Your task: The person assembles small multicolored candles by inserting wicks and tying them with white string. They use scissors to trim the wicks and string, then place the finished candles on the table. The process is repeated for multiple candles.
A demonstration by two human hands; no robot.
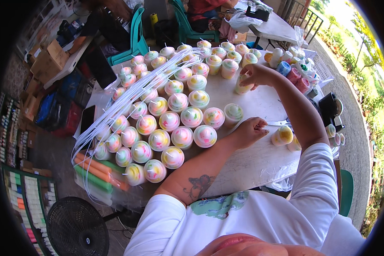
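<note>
My right hand [258,77] is closed around the upper part of a pastel swirl candle in a clear cup [243,88], over the right half of the white table. My left hand [251,131] is lower, its fingertips pinched together; what lies between them is too small to make out. Just right of those fingertips is a pair of scissors [278,123] on the tabletop. A candle [234,112] without a clear view of its wick stands left of my left hand. Another cup with a yellowish top [282,135] is on its right.
Many swirl candles with white wicks [169,121] crowd the table's left and far side. A bundle of long white wicks [128,98] lies across them. Orange and green rolls [94,179] are at the left corner. Jars [294,76] stand far right; a fan [77,226] is lower left. Two people sit beyond.
</note>
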